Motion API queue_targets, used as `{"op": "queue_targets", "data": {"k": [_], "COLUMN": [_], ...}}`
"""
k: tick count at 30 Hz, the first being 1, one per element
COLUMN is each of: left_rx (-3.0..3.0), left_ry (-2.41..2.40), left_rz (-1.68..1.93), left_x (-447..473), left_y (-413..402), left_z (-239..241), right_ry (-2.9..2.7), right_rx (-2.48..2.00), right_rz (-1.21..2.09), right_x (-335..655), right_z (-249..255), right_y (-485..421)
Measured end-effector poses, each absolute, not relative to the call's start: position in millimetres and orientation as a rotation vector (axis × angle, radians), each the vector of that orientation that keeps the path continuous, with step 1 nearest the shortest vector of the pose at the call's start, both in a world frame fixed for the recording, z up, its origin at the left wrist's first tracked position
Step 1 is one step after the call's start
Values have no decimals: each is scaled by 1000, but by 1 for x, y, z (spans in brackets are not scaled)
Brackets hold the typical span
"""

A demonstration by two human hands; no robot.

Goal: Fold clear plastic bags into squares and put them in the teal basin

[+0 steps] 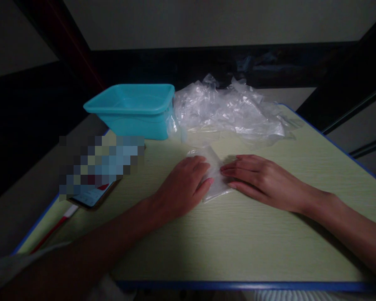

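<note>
A small folded clear plastic bag [217, 177] lies on the table between my two hands. My left hand [186, 184] rests over its left part, fingers bent and pressed on the film, with the thumb on the bag's near side. From the right, my right hand [260, 179] reaches in with its fingers stretched out and fairly flat. Those fingertips touch the bag's right edge or lie right beside it. What is under the left palm is hidden.
Behind the hands lies a heap of crumpled clear plastic bags [232, 108]. A turquoise plastic basin [128, 125] stands at the back left. At the left a phone [94, 196], partly blurred out, has a red cable [52, 232] attached. The pale tabletop [238, 246] has a blue edge.
</note>
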State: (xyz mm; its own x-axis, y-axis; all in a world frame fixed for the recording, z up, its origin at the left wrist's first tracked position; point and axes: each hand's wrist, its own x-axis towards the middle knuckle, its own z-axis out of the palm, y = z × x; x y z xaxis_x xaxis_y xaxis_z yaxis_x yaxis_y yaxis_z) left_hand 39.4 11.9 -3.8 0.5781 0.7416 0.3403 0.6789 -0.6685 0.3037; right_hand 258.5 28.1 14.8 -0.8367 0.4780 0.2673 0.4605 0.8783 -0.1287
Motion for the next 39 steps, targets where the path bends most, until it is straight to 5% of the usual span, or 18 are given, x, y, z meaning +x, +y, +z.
{"op": "queue_targets", "data": {"k": [39], "left_rx": [2718], "left_ry": [1166], "left_rz": [629], "left_x": [40], "left_y": [14], "left_z": [-2], "right_ry": [-2740], "right_rx": [-695], "right_rz": [74], "right_x": [258], "right_z": [13], "right_y": [29]}}
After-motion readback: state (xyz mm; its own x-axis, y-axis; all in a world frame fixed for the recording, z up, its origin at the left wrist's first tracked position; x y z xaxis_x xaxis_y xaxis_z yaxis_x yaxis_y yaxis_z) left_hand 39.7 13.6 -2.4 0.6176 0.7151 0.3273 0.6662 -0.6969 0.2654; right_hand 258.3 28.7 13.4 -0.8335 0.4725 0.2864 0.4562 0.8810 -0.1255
